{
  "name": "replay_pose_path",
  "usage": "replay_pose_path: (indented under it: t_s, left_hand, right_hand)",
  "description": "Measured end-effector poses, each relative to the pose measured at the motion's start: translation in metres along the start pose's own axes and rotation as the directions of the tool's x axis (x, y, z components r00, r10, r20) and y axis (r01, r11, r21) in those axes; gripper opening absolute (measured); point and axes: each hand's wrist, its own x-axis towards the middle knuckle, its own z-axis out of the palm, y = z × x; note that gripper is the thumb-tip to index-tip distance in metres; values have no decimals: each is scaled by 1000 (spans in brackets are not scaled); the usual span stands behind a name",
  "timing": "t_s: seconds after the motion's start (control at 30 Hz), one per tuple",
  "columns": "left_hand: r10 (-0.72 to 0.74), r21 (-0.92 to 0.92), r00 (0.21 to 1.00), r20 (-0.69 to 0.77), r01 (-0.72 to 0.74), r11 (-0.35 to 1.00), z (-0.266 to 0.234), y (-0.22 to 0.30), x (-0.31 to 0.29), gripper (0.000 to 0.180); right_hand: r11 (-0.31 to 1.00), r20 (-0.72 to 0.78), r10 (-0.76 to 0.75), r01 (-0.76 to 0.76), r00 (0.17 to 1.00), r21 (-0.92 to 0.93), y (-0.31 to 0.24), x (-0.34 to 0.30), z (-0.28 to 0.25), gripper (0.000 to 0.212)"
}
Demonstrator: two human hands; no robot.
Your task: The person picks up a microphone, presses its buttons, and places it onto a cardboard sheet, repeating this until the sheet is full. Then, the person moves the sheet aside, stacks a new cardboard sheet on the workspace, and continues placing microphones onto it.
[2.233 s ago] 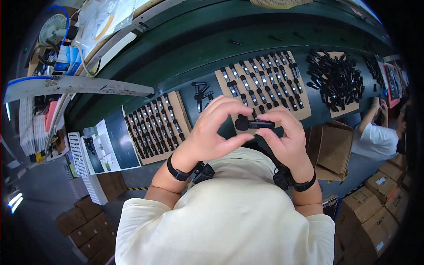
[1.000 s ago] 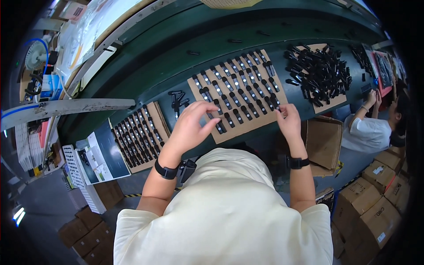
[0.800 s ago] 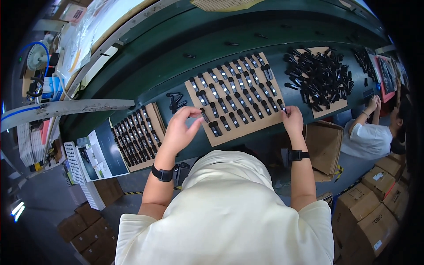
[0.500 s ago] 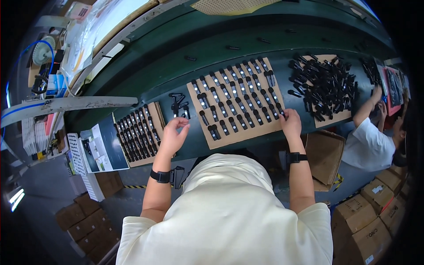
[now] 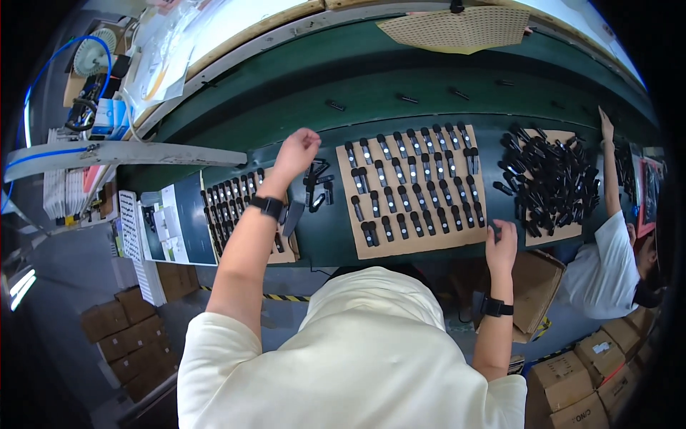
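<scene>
A cardboard sheet point(image 5: 421, 247) lies on the dark green bench in front of me. On it stand rows of small black microphones point(image 5: 401, 145) with round dark tops and a pale dot on each body. My left hand point(image 5: 299, 150) hovers beyond the sheet's left side, near a small loose group of the same microphones point(image 5: 319, 186). Its fingers are curled together, and whatever is in them, if anything, is hidden. Just off the sheet's lower right corner is my right hand point(image 5: 501, 244), fingers bent but apart, with nothing visible in it.
Another sheet of microphones point(image 5: 232, 191) lies at the left, under my left forearm. A large heap of microphones point(image 5: 554, 179) covers cardboard at the right. Several single microphones point(image 5: 407, 98) lie on the far green belt. A co-worker's arm point(image 5: 609, 164) reaches across at the far right.
My left hand has moved away from me, past the loose microphones. My right hand has come off a microphone at the sheet's right edge. The co-worker's arm now stretches toward the belt.
</scene>
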Motion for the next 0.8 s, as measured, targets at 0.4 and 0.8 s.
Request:
replay_pose_path:
  t_s: [0.4,0.8]
  left_hand:
    - [301,523,954,17,-264,810,48,-63,125,41]
    - [120,641,988,92,-151,753,39,-75,130,18]
  right_hand:
    - [978,-53,-48,36,997,-207,-38,-41,-49,17]
    - [908,79,-218,232,973,-350,-26,45,-85,17]
